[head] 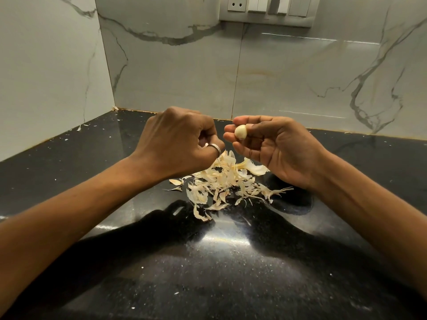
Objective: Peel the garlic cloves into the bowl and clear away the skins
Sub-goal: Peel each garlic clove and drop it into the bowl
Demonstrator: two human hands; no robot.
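Note:
My right hand [275,146] holds a pale garlic clove [241,132] between thumb and fingertips, raised above the black counter [219,262]. My left hand [178,142], with a ring on one finger, is curled into a loose fist just left of the clove; whether it holds anything I cannot see. A heap of dry garlic skins [221,183] lies on the counter below and between both hands. No bowl is in view.
Marble-patterned walls [184,65] close the counter at the back and left, forming a corner. A socket and switch plate [268,10] sits high on the back wall. Small skin scraps [79,128] lie near the left wall.

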